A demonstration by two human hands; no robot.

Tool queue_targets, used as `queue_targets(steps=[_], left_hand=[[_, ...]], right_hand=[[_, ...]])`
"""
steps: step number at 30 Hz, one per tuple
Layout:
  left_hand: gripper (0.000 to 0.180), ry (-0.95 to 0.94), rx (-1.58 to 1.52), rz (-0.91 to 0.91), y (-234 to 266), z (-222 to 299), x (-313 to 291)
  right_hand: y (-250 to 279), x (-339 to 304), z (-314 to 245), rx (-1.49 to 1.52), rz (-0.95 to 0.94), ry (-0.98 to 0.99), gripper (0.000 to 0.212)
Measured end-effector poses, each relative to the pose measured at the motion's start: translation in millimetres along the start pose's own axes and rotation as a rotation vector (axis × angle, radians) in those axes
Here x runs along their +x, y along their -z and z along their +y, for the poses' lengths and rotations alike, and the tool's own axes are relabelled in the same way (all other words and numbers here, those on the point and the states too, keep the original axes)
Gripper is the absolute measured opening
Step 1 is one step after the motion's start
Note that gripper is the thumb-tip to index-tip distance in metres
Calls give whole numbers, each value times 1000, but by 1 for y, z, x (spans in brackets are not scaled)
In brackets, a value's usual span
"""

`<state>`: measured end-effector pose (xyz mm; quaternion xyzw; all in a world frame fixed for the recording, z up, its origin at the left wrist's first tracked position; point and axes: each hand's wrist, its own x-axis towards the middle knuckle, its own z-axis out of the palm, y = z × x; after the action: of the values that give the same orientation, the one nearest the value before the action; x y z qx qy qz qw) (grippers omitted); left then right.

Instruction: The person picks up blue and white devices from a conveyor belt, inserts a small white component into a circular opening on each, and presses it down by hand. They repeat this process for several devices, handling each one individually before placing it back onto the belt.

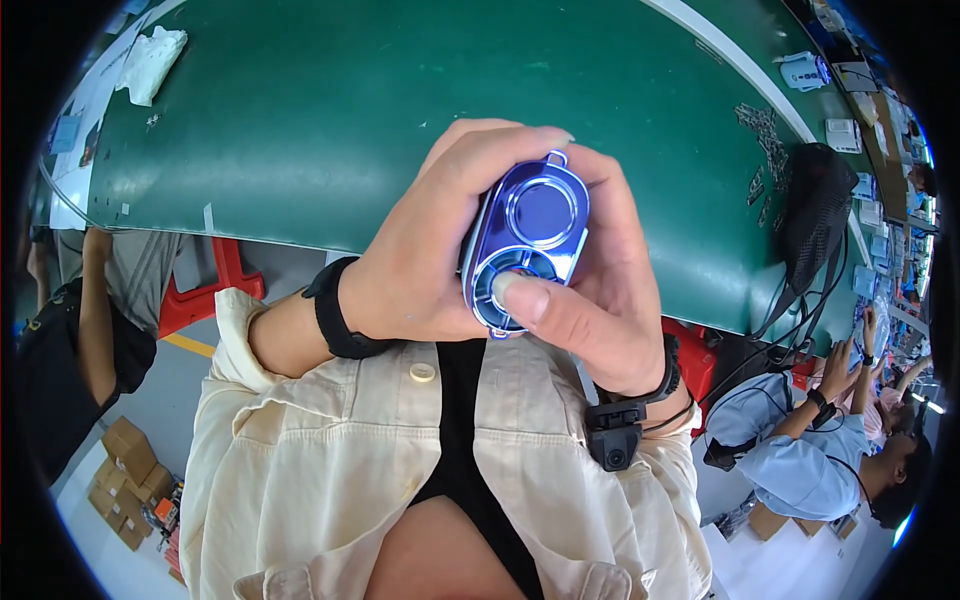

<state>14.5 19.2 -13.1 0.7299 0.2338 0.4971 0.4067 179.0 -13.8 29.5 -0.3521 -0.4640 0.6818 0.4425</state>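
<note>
Above the green conveyor belt [330,110], a glossy blue oval metal device [527,243] is being gripped by both hands, left hand [425,250] at nine o'clock, right hand [600,300] thumb pressing its round recess, apparently inspecting; firm support is needed next.

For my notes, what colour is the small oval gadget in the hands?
Shiny metallic blue gadget, seen in the head view.

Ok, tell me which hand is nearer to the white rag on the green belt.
Left. The left hand grips the blue device on the side toward the white rag; the right hand is farther right.
</note>
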Motion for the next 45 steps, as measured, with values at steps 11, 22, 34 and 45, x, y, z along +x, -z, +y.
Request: queue_targets(steps=[11,22,34,45], left_hand=[[85,-11,-46,13,0,1,-1],[87,-78,-35,7,-2,-5,-3],[87,-33,37,-73,11,4,3],[104,63,222,131,45,11,-8]], right_hand=[[-3,0,-4,-44,26,-33,61],[2,-2,1,120,10,-16,62],[6,0,-4,-67,-36,-75,71],[44,112,-77,-330,63,-66,54]])
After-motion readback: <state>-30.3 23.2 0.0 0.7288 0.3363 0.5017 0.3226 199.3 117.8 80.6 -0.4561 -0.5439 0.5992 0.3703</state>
